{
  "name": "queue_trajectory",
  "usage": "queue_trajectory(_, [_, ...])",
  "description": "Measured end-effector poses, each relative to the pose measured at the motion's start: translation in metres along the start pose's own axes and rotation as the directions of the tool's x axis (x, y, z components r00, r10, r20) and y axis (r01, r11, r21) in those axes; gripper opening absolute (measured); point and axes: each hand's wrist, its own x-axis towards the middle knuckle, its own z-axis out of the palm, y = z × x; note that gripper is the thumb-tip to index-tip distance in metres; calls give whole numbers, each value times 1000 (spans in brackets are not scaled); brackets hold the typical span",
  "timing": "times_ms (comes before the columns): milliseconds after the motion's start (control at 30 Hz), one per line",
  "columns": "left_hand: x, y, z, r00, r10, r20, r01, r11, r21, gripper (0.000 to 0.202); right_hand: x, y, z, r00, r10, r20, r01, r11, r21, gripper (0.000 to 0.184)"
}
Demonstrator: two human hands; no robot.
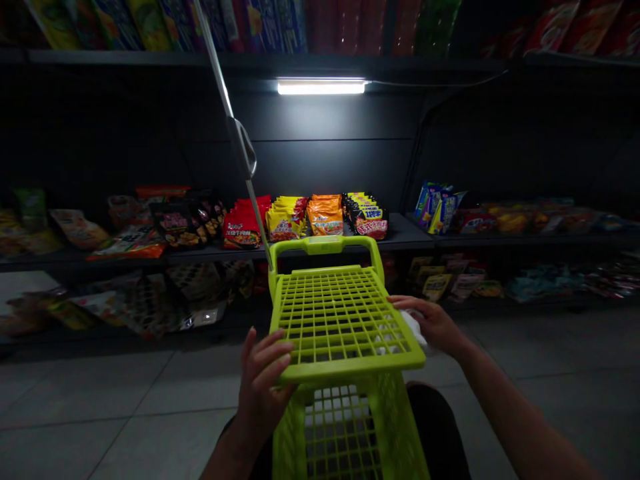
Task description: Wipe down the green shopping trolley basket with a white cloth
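A lime-green plastic shopping cart (350, 363) with a gridded top panel and an upright handle stands right in front of me. My left hand (265, 377) grips the panel's near left edge, fingers over the rim and thumb below. At the right edge, my right hand (435, 327) is closed on a crumpled white cloth (414, 325), pressed against the cart's side. Part of the cloth shows through the grid. Rising from the cart's left side is a thin metal pole (220, 73) with a dark grey clamp (243, 148).
Behind the cart, a dark shelf (405, 230) carries rows of red, yellow, orange and black noodle packets (327, 215). More snack bags (180, 223) lie left, and blue packets (437, 207) right. A lit tube lamp (321, 87) hangs above. Grey tiled floor (100, 400) lies around.
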Motion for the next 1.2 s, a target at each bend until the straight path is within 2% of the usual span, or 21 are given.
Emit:
queue_trajectory(33, [-2,1,-6,994,56,91,-53,998,-36,43,-3,-1,-5,1000,-10,-20,9,998,-58,19])
queue_trajectory(100, [-5,5,-14,955,112,273,-96,993,-71,29,-2,-7,-14,971,-37,-238,-11,980,-197,21])
queue_trajectory(167, [-7,10,-17,900,110,422,-99,994,-47,39,8,-12,-15,874,-81,-479,-70,955,-289,27])
queue_trajectory(200, [-9,13,-16,869,95,486,-96,995,-23,50,16,-13,-10,848,-108,-518,-72,946,-316,31])
queue_trajectory(233, [-10,15,-14,837,78,542,-93,996,0,63,25,-13,0,861,-138,-490,-43,939,-340,35])
queue_trajectory(300, [-14,17,-7,761,37,647,-80,996,38,84,44,-8,35,938,-203,-280,82,917,-390,43])
queue_trajectory(333, [-15,17,-3,727,20,687,-72,996,47,89,52,-5,59,964,-218,-153,139,901,-412,48])
queue_trajectory(400, [-18,15,4,677,3,736,-56,997,48,92,64,2,112,981,-189,43,186,857,-480,48])
queue_trajectory(500, [-19,12,8,643,-17,766,-30,998,48,84,72,5,180,936,-265,230,349,775,-527,47])
queue_trajectory(567, [-18,13,8,627,-39,778,-14,998,61,80,74,4,200,865,-351,358,496,701,-513,45])
queue_trajectory(633, [-17,15,8,600,-64,798,-6,996,84,81,80,4,195,805,-387,450,588,622,-517,41])
queue_trajectory(667, [-17,17,8,584,-79,808,-6,995,101,82,83,6,184,801,-376,466,595,593,-543,38])
queue_trajectory(733, [-18,20,10,553,-114,825,-12,989,145,84,92,14,148,866,-302,397,498,577,-647,32])
queue_trajectory(800, [-19,23,15,534,-151,832,-16,982,189,86,101,24,107,966,-194,172,254,589,-767,27])
queue_trajectory(833, [-20,24,17,528,-167,833,-17,978,207,85,107,30,90,988,-153,28,114,594,-796,25])
queue_trajectory(867, [-21,25,18,522,-179,834,-15,976,219,85,112,34,76,986,-132,-106,-5,601,-799,25])
queue_trajectory(933, [-20,27,21,513,-195,836,-7,973,231,81,125,40,66,960,-124,-250,-114,644,-757,26])
queue_trajectory(967, [-20,28,21,511,-200,836,-1,973,233,79,132,41,71,957,-117,-266,-117,682,-722,26])
queue_trajectory(1033, [-19,30,20,501,-202,841,17,974,224,76,147,38,100,971,-75,-229,-92,763,-640,28])
queue_trajectory(1133, [-18,32,19,480,-209,852,37,975,219,76,168,21,167,992,-20,-127,-55,827,-559,31])
queue_trajectory(1200, [-19,33,18,464,-220,858,35,972,230,73,177,7,208,998,-60,-17,40,828,-559,33])
